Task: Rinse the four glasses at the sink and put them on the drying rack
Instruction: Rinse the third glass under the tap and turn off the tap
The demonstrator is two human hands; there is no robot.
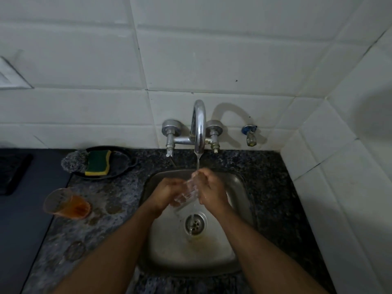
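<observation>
A clear glass [187,193] is tilted over the steel sink [239,187], its mouth toward the running tap [199,132]. My left hand [167,193] grips its lower part from the left. My right hand [210,187] holds its upper part from the right, fingers at the rim under the stream. A second glass [65,203] with orange liquid stands on the dark stone counter [110,225] to the left of the sink. Part of a dark rack or tray [12,168] shows at the far left edge.
A green and yellow sponge [98,163] and a steel scrubber [73,161] lie on a black dish [125,164] behind the counter's wet patches. White tiled walls close the back and right side. A small blue valve [249,133] sticks out right of the tap.
</observation>
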